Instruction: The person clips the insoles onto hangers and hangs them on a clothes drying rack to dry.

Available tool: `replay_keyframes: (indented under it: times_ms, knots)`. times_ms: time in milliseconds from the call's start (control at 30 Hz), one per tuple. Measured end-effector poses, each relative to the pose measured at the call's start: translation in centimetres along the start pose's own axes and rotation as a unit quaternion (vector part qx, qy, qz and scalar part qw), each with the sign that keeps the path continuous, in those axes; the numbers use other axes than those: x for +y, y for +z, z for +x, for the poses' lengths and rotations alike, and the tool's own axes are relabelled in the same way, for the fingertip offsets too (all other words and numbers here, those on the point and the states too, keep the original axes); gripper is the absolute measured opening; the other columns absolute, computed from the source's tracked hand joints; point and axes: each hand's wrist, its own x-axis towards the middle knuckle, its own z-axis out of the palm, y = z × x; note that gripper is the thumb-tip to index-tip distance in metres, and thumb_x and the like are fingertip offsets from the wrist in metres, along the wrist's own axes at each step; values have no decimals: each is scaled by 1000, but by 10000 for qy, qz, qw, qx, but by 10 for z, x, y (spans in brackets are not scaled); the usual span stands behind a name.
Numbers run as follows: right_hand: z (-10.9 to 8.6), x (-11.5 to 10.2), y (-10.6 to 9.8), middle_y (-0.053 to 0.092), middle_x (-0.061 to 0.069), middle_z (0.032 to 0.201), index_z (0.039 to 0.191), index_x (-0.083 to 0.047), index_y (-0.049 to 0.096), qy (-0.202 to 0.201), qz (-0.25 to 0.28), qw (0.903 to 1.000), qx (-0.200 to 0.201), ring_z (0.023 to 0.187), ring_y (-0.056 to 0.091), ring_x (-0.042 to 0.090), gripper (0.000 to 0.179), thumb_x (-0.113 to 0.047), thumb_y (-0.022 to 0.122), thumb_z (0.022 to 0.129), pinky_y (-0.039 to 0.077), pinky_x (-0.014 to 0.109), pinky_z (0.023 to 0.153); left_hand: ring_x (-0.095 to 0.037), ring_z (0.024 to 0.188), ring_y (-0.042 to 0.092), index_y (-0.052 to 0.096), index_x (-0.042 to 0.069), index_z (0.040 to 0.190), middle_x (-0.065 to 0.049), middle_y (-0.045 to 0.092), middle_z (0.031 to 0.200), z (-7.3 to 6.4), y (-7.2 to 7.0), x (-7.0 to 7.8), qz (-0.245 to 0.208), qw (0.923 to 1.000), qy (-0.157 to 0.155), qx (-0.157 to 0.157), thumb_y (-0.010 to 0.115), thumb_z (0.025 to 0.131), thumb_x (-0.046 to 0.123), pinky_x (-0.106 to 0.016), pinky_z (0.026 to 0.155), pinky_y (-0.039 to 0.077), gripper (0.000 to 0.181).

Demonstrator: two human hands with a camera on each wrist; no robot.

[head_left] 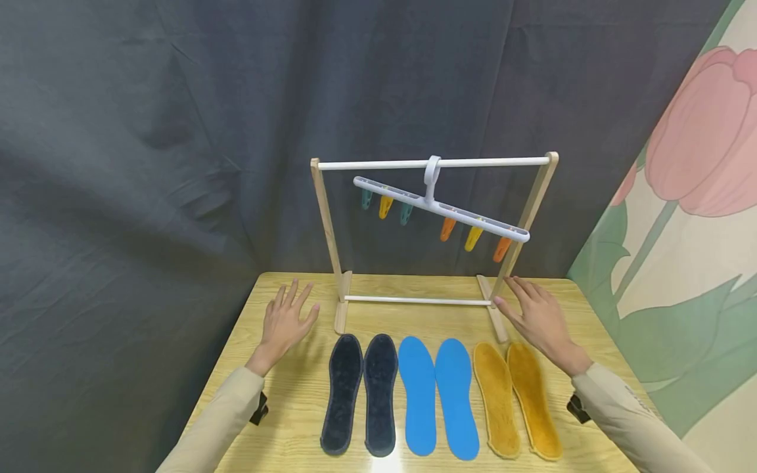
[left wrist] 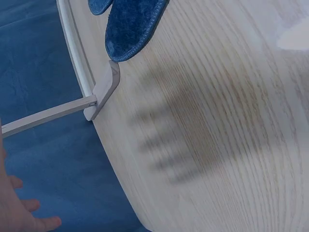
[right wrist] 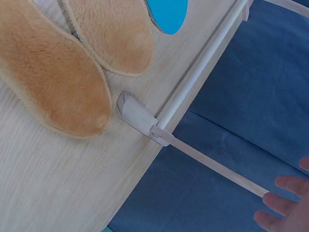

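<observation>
My left hand (head_left: 285,322) hovers with spread fingers over the left of the table, holding nothing; its shadow falls on the wood in the left wrist view. My right hand (head_left: 543,320), also spread and without anything in it, is beside the rack's right foot, above the tan insoles. Three pairs of insoles lie in a row: dark fuzzy insoles (head_left: 345,394), blue smooth insoles (head_left: 418,397) and tan fleecy insoles (head_left: 497,401). Behind them stands a wooden rack (head_left: 326,217). From its white top bar hangs a light grey clip hanger (head_left: 440,207), tilted down to the right.
Several coloured clips (head_left: 448,229) in teal, yellow and orange hang from the hanger. A lower white rod (head_left: 416,300) joins the rack's feet. Dark cloth (head_left: 177,164) covers the back and left; a tulip-painted wall (head_left: 698,197) is on the right. The wooden table (head_left: 296,420) carries everything.
</observation>
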Motion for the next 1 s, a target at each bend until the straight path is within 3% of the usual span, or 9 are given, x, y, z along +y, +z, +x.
replay_keyframes:
  times_ms: [167,500,1000]
  knots:
    - [1,-1,0,54,28,134,136,5,55,-14,-48,10000,81,119,51,48,59,-40,60,98,38,62,99,-45,144,20,34,24,156,-17,25,160,-2,1,-1,17,10000,11,35,42,101,56,-69,106,25,64]
    - [6,-6,-1,56,28,131,134,4,56,-17,72,9999,114,116,54,48,57,-39,61,98,40,63,96,-49,139,29,36,24,155,-19,30,157,-6,4,-1,-23,9999,26,137,49,100,50,-70,100,32,62]
    - [13,-15,2,61,27,124,129,2,61,-107,276,9992,264,109,58,49,49,-35,63,97,43,63,92,-50,137,32,41,18,152,-21,31,156,-14,12,-4,-178,9998,-44,78,46,101,51,-70,98,35,62]
